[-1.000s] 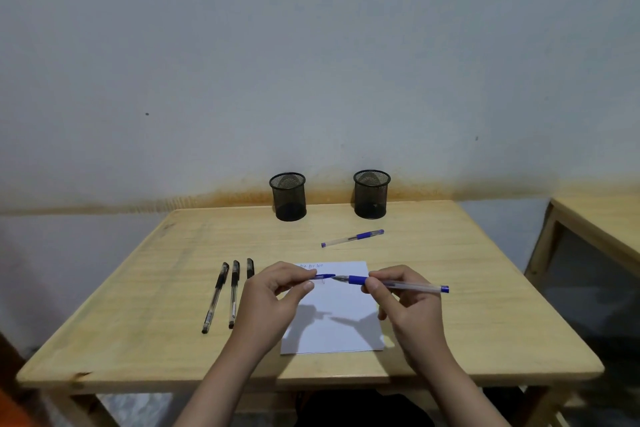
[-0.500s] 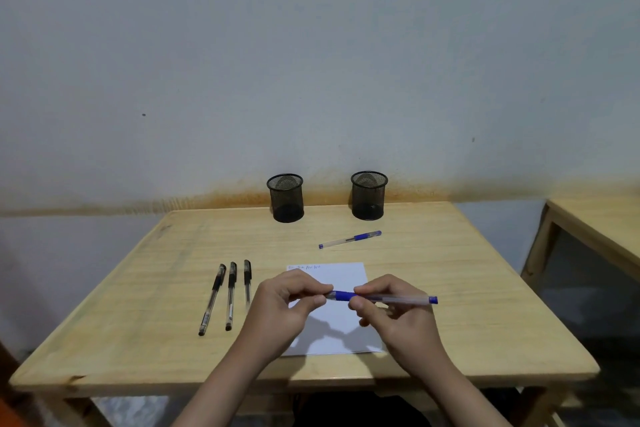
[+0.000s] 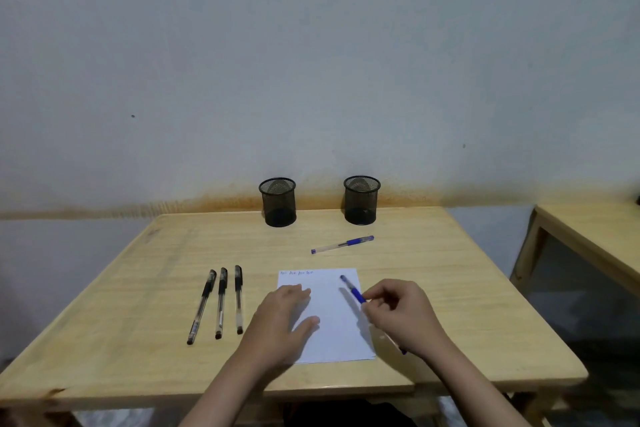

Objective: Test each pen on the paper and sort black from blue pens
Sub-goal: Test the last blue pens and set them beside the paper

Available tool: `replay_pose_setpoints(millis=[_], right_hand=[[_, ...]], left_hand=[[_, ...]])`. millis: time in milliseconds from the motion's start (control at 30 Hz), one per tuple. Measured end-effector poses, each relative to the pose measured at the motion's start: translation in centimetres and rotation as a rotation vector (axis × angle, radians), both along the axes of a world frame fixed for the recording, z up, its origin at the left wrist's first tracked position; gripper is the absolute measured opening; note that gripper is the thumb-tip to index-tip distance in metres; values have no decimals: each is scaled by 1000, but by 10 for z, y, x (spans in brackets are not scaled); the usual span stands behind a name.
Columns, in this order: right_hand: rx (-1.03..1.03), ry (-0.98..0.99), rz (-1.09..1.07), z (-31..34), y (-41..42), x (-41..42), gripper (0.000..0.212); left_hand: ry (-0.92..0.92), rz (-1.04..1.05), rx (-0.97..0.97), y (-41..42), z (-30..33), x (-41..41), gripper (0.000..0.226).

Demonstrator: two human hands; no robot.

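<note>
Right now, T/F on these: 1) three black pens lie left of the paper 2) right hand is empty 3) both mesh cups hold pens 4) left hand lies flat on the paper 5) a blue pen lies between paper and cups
1) True: three black pens lie side by side left of the paper.
2) False: the right hand grips a blue pen.
3) False: both mesh cups look empty.
4) True: the left hand rests open on the sheet.
5) True: a second blue pen lies there.
</note>
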State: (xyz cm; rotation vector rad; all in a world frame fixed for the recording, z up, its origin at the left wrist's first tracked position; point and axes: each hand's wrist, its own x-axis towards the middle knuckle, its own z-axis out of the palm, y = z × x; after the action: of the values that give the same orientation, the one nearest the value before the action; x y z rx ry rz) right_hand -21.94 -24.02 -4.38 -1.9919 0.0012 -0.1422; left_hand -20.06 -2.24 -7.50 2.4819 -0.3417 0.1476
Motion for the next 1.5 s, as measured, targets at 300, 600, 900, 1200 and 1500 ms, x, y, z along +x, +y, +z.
replay_pose_setpoints(millis=[300,600,900,1200,1500], right_hand=[[-391,-87,-131,-29,-4,30,11],[-432,-131,-172,-35,-2,49,11],[-452,-238,-141,-19,6,121,18],[-995,-234,56,-24,8,194,22],[-484,-314,129,-14,10,169,21]], left_hand=[[-5,86,205,11,-9,29,57],[18,105,272,4,-17,42,58],[21,92,257,6,-23,45,57],[43,96,239,5,-23,44,58],[57,91,255,6,-21,44,59]])
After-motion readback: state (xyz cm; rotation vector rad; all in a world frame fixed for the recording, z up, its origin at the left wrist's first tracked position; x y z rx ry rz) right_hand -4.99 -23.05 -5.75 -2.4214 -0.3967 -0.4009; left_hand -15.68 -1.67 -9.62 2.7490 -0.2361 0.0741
